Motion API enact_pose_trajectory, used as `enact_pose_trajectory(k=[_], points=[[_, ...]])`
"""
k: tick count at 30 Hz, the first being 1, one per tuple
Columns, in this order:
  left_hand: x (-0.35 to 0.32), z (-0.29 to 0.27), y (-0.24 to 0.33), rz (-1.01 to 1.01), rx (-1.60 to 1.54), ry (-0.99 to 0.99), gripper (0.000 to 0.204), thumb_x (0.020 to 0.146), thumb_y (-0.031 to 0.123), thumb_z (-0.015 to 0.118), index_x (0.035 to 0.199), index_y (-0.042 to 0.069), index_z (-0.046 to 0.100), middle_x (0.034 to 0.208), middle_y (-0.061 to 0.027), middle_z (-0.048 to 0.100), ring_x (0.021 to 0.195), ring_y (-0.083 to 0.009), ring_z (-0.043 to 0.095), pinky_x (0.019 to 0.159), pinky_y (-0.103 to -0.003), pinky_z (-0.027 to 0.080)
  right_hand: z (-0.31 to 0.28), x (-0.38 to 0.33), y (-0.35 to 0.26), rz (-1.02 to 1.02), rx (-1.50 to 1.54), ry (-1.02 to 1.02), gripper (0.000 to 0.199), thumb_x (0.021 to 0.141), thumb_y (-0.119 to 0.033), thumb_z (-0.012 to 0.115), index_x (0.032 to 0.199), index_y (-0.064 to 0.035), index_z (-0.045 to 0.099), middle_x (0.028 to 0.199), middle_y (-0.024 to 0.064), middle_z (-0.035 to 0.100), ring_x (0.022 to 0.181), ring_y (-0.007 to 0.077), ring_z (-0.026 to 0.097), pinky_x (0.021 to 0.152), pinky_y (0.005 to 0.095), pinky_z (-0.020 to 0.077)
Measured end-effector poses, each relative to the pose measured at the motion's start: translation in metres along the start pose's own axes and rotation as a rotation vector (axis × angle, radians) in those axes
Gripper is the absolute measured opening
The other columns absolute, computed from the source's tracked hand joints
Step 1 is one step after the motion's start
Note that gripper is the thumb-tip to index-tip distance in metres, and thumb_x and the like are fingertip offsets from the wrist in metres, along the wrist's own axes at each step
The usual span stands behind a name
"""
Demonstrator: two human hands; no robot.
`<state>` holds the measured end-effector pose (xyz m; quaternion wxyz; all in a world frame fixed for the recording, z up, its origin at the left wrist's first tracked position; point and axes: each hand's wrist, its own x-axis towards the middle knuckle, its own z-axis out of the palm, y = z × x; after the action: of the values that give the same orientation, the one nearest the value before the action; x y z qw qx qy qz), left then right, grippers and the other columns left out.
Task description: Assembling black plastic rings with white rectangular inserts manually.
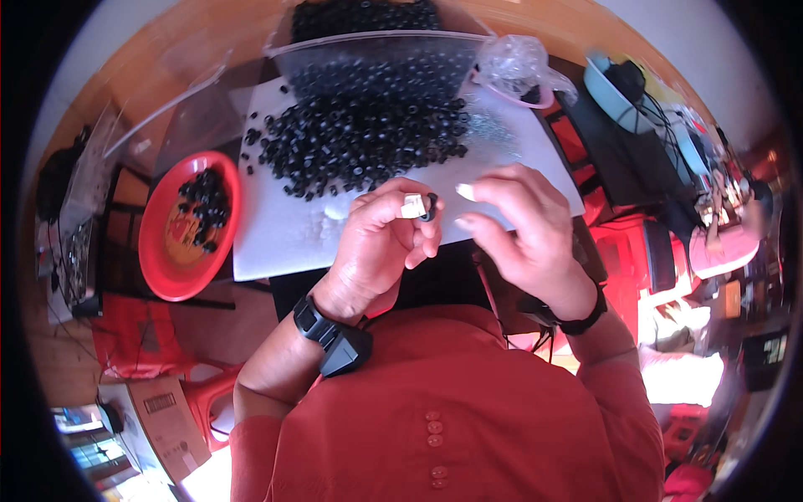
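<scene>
My left hand (383,238) pinches a small black ring (430,207) between thumb and fingertips, over the near edge of a white sheet (276,238). My right hand (523,230) hovers just to its right with fingers curled and apart, its fingertips close to the ring; I see nothing in it. A large heap of black rings (360,138) lies on the sheet just beyond both hands. A red plate (171,268) with several black rings (205,207) sits to the left.
A clear plastic tub (376,50) full of black rings stands behind the heap. Crumpled clear plastic bag (523,63) lies at the back right. Another person in pink (723,243) is at the far right. Red chairs and a cardboard box (163,414) stand lower left.
</scene>
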<state>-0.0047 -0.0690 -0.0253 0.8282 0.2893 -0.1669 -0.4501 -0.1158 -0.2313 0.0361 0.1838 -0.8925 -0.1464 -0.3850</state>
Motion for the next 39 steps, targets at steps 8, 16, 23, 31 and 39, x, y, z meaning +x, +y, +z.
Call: enact_pose_trajectory(k=[8,16,23,31,39], points=[[-0.021,-0.019,0.008,0.061,-0.067,0.059,0.025,0.091,0.014,0.058,0.106,-0.005,0.062,0.088,-0.0098,0.065,0.063,-0.0181,0.063,0.045,-0.025,0.043,0.058,0.013,-0.015,-0.025,0.089,-0.038,0.036,0.071,-0.015,0.077,0.103,-0.0057,0.062,0.089,0.0080,0.059,0.079,0.0271,0.061,0.069,0.0385,0.0465],[-0.032,-0.020,0.013,0.039,-0.052,0.029,0.029,0.096,0.012,0.059,0.118,-0.007,0.060,0.092,-0.0111,0.065,0.076,-0.0176,0.063,0.061,-0.028,0.049,0.070,-0.001,-0.002,-0.021,0.140,0.096,0.036,0.071,-0.014,0.079,0.102,-0.0036,0.063,0.091,0.0104,0.063,0.075,0.0269,0.062,0.063,0.0361,0.0487],[-0.028,-0.013,0.012,0.035,-0.050,0.055,0.024,0.096,0.007,0.058,0.116,-0.006,0.060,0.094,-0.0119,0.065,0.077,-0.0190,0.064,0.059,-0.029,0.050,0.063,-0.001,-0.008,-0.023,0.077,0.058,0.032,0.078,-0.012,0.073,0.107,-0.0036,0.062,0.092,0.0102,0.063,0.077,0.0280,0.062,0.066,0.0364,0.0478],[-0.033,-0.015,0.010,0.046,0.012,0.054,0.027,0.093,0.010,0.062,0.117,-0.003,0.060,0.091,-0.0150,0.066,0.067,-0.0215,0.059,0.061,-0.029,0.049,0.062,-0.001,-0.008,0.153,0.347,0.013,0.013,0.089,0.000,0.062,0.102,-0.0011,0.062,0.089,0.0111,0.062,0.073,0.0246,0.063,0.062,0.0328,0.0490],[-0.034,-0.018,0.007,0.133,0.009,0.061,0.022,0.090,0.002,0.065,0.111,-0.006,0.062,0.093,-0.0128,0.066,0.076,-0.0178,0.064,0.057,-0.026,0.052,0.064,0.004,-0.004,0.162,0.471,-0.042,0.009,0.088,0.004,0.061,0.096,0.0013,0.061,0.087,0.0118,0.061,0.071,0.0219,0.063,0.061,0.0302,0.0498]])
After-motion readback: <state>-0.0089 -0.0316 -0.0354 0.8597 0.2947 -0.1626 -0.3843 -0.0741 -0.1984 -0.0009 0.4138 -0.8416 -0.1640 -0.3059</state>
